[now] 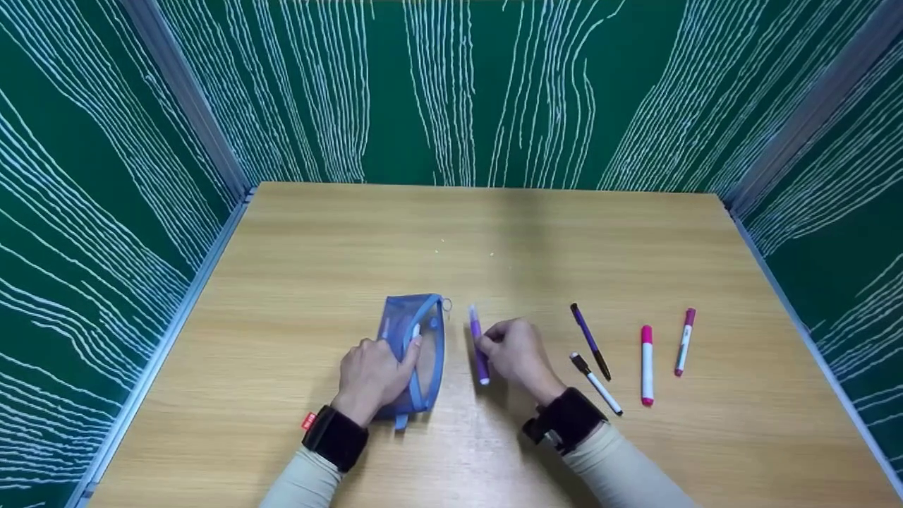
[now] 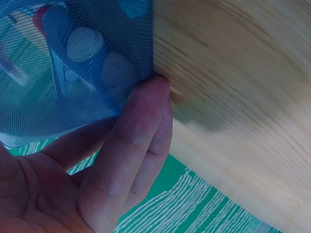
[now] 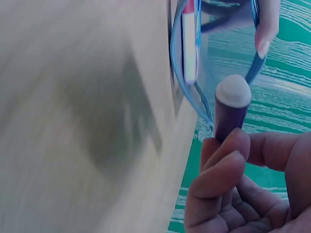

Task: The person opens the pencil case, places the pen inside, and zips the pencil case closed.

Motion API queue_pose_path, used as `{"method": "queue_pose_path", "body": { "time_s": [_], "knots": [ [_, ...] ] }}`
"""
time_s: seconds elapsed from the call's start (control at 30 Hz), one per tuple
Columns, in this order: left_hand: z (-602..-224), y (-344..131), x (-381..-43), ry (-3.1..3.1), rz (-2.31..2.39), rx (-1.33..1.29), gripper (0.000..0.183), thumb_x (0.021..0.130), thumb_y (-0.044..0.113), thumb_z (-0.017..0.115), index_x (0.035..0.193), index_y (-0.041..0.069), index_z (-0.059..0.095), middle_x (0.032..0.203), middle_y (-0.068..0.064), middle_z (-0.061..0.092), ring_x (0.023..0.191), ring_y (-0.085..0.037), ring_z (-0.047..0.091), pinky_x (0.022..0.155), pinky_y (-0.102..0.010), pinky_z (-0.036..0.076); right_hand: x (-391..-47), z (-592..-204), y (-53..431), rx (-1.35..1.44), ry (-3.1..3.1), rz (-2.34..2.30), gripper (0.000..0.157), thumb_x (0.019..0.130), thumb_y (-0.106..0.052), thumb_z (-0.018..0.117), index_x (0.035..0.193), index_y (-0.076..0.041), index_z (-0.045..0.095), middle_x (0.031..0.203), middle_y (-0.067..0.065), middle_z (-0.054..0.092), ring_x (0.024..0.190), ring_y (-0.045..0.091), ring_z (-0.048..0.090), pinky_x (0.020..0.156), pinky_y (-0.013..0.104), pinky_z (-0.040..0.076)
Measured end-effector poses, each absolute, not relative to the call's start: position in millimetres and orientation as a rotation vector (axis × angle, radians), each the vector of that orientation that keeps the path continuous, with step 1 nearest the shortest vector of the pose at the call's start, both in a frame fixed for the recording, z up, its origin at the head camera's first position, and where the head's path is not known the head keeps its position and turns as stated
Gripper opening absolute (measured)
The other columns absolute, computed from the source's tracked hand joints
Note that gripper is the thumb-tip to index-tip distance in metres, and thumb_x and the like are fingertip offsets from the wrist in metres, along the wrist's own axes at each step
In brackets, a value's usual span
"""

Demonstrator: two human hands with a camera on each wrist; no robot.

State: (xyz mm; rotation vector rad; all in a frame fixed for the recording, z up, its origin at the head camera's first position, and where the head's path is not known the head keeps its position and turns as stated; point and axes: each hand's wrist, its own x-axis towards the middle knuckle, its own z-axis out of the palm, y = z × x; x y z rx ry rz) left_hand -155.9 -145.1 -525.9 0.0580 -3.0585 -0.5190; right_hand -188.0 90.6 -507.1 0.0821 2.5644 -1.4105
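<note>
A blue mesh pencil case (image 1: pixel 402 315) lies on the table with its zipped side open toward the right. My left hand (image 1: pixel 372 375) grips it, the thumb at the edge of the opening. Through the mesh in the left wrist view, several pens or markers show inside, blurred. Just right of the case, my right hand (image 1: pixel 518 353) pinches a purple marker (image 1: pixel 482 365) between thumb and fingers. In the right wrist view the white end of this purple marker (image 3: pixel 232 94) points up near the opening. A white marker with a red end (image 3: pixel 189 48) shows inside the case there.
Right of my right hand lie a dark purple pen (image 1: pixel 590 339), a white marker with a black cap (image 1: pixel 598 386), a thick white marker with pink ends (image 1: pixel 647 367) and a slimmer pink-capped marker (image 1: pixel 685 342). Green walls with white lines (image 1: pixel 437 85) border the wooden table (image 1: pixel 353 240).
</note>
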Motion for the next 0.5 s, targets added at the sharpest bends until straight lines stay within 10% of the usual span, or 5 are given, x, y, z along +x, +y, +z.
{"method": "queue_pose_path", "body": {
  "time_s": [0.5],
  "knots": [
    [-527, -145, -156, -3.082, -0.526, 0.062, 0.071, 0.101, 0.068, 0.039, 0.061, 0.011, 0.053, 0.075, -0.012, 0.058, 0.064, -0.026, 0.055, 0.062, -0.042, 0.047, -179, -519, 51, -0.045, 2.553, -1.412, 0.012, 0.092, -0.019, 0.077, 0.087, -0.008, 0.078, 0.073, 0.002, 0.073, 0.061, 0.018, 0.070, 0.057, 0.029, 0.056]
  ]
}}
